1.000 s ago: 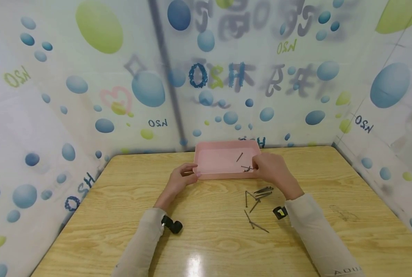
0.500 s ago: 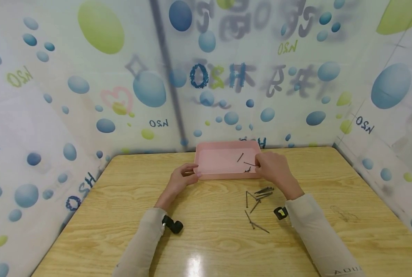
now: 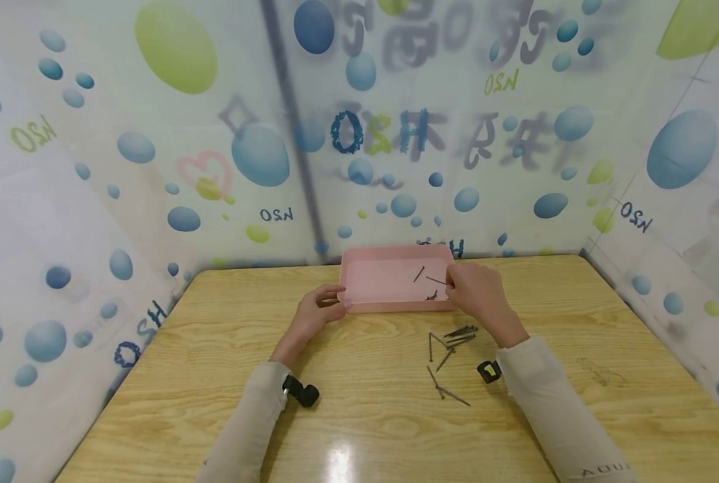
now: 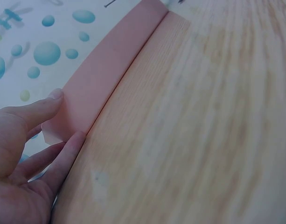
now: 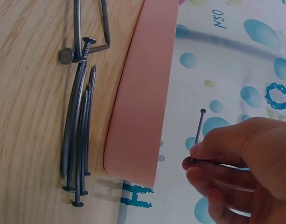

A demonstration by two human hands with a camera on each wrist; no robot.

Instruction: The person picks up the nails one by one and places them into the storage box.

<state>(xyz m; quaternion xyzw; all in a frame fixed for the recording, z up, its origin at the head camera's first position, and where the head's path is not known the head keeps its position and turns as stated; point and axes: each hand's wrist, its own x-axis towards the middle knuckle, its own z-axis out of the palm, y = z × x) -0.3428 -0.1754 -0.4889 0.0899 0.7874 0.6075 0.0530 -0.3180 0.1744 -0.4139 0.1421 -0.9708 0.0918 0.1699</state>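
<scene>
My right hand (image 3: 479, 290) pinches a nail (image 5: 198, 128) between thumb and fingertips, over the right end of a pink tray (image 3: 377, 306). The nail's head points away from the fingers, and the right wrist view shows it beyond the tray wall. Several more nails (image 3: 434, 296) lie inside the tray near its front right corner, partly hidden by the hand. My left hand (image 3: 312, 314) holds the tray's front left corner, its thumb (image 4: 49, 103) at the upper edge and other fingers lower on the wall.
Several loose nails (image 3: 461, 332) lie in a bunch on the wooden table (image 3: 359, 376) in front of the tray, with crossed nails (image 3: 452, 395) closer to me. A patterned curtain (image 3: 390, 201) rises right behind the tray.
My right hand has shifted slightly right and the nail in it has been lifted away from the nails in the tray. The left hand has stayed at the tray corner.
</scene>
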